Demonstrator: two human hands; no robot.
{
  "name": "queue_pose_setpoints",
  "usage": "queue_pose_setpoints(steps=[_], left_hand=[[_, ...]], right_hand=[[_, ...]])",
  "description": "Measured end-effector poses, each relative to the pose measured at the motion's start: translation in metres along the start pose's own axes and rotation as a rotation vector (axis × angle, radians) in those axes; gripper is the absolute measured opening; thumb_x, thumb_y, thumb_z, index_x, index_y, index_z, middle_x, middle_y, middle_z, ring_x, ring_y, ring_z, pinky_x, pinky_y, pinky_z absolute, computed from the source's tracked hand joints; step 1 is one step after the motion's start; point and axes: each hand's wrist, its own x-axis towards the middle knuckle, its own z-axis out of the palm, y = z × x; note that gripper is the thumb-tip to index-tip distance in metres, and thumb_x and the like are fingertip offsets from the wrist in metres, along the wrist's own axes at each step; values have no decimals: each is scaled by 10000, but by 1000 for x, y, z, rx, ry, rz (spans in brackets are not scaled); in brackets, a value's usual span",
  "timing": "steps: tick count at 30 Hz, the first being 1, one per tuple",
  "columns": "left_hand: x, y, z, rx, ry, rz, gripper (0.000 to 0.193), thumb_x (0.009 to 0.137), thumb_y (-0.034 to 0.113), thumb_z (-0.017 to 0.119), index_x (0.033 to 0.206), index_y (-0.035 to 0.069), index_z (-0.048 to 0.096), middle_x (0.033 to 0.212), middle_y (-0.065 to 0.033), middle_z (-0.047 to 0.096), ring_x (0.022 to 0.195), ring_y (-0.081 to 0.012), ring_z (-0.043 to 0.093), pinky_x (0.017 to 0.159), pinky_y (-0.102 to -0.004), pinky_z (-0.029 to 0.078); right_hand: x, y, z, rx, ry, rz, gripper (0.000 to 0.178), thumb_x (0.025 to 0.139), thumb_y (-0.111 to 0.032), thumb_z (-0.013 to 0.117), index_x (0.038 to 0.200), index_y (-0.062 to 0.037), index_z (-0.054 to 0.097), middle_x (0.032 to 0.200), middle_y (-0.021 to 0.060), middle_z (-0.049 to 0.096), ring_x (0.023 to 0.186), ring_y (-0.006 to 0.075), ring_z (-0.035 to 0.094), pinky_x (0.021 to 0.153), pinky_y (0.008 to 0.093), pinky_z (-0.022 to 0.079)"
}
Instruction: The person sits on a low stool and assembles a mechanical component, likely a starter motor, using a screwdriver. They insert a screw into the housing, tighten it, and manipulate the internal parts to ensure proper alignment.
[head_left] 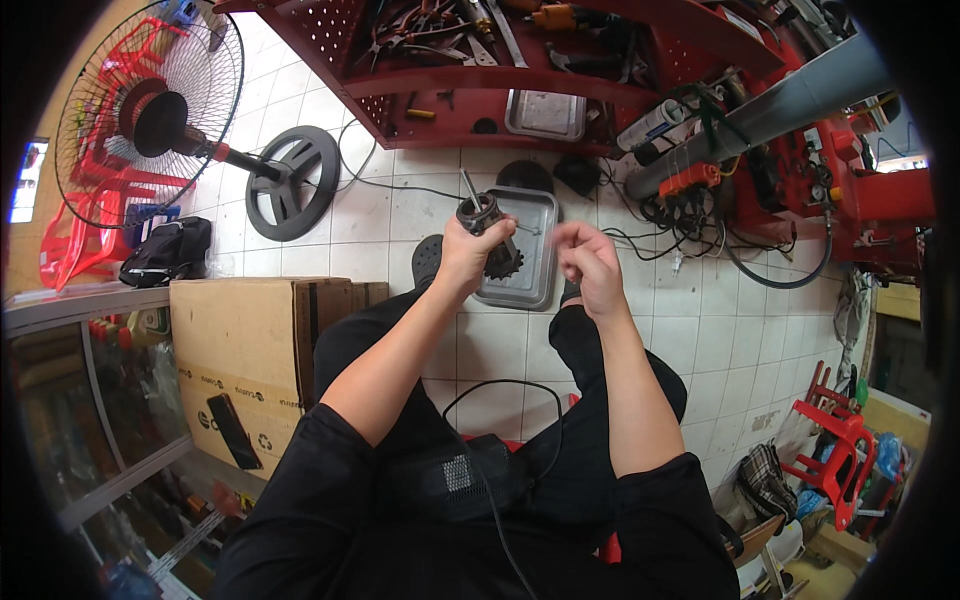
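White floor tiles (720, 340) spread below me. A dark metal part (489, 214) is above the grey tray (535, 291), grasped in my left hand (470, 252). My right hand (591, 264), apart from it, is curled and blurred; I cannot tell whether it holds anything. A steady grip over the tray seems best.

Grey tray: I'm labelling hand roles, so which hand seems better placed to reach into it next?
Probably the right hand: it appears just right of the grey tray and grips nothing large, though it may hide something small. The left hand grips a dark metal part.
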Motion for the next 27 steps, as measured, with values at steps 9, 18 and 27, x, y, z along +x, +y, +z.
queue_pose_setpoints(steps=[9, 18, 27], left_hand=[[-1, 4, 3, 17, 10, 4, 186, 743, 92, 757, 856, 32, 622, 805, -31, 653, 737, -93, 591, 672, -243, 468], [2, -1, 0, -28, 54, 15, 196, 749, 90, 749, 879, 36, 613, 802, -24, 640, 730, -92, 584, 660, -243, 466], [4, -2, -4, -89, 61, -8, 182, 758, 99, 731, 878, 49, 603, 795, -24, 628, 712, -101, 582, 636, -245, 466]], right_hand=[[0, 7, -12, -20, -67, -50, 178, 817, -77, 559, 951, 10, 638, 621, -41, 500, 580, 40, 424, 537, 189, 335], [-7, 21, 16, -243, 15, -66, 303, 843, -82, 541, 1128, 0, 603, 651, -37, 500, 559, 38, 418, 525, 176, 336], [-4, 11, 19, -190, 46, -53, 218, 841, -139, 551, 937, 15, 673, 586, -17, 511, 544, 46, 429, 505, 203, 332]])
